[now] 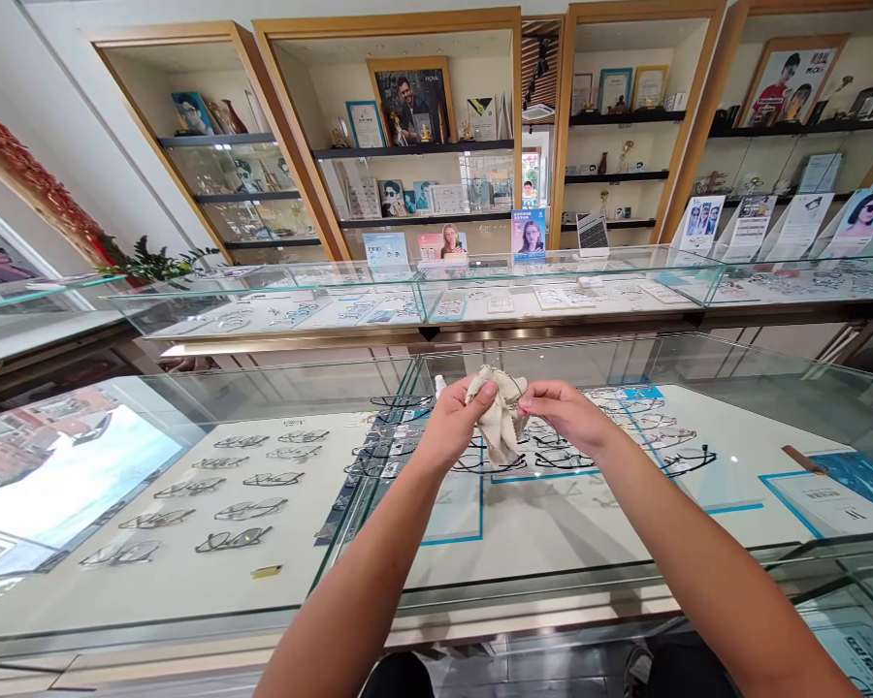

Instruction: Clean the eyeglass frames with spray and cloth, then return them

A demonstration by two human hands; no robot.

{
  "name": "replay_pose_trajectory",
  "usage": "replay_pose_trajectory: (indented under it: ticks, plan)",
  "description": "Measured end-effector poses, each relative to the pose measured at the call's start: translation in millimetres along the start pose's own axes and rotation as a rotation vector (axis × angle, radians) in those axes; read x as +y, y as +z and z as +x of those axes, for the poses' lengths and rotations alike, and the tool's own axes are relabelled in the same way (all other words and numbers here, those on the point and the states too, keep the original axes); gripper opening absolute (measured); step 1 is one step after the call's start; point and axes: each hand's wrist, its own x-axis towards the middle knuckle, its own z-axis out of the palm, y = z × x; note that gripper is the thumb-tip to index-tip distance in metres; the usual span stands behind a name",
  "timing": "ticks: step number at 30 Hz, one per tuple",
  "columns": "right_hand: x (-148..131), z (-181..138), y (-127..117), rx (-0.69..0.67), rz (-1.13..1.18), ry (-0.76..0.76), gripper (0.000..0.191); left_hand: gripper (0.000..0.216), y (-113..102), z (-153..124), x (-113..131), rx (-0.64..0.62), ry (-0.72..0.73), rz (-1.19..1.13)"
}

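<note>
Cloth (pixel 496 427), bunched around what looks like thin-rimmed glasses (pixel 507 372), is held up over the glass counter (pixel 574 557); wiping seems under way, though how much is left I can't tell. The left hand (pixel 458 409), its forearm slanting up and inward, pinches the cloth under its thumb; the right hand (pixel 559 409), reaching in opposite, presses thumb and forefinger together at the cloth's edge, exactly what between them unclear.

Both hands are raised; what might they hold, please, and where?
The left hand holds a pale cloth by its upper left side; the right hand is at the cloth's right edge, hold unclear.
</note>
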Motion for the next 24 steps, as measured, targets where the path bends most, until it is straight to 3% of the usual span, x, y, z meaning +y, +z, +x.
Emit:
replay_pose_trajectory:
  ticks: [4, 17, 24]
  plan:
    - [-0.1, 0.5, 1.6, -0.001, 0.024, 0.011, 0.039, 0.05, 2.8, -2.2, 4.9, -0.019, -0.038, -0.025]
    - [9.2, -0.8, 11.9, -0.081, -0.006, 0.046, 0.046, 0.057, 18.0, -6.9, 1.5, 0.198, 0.057, 0.024]
    - [-0.9, -0.9, 4.6, 0.022, 0.034, 0.037, 0.043, 0.054, 6.8, -1.9, 0.0, 0.067, -0.005, -0.102]
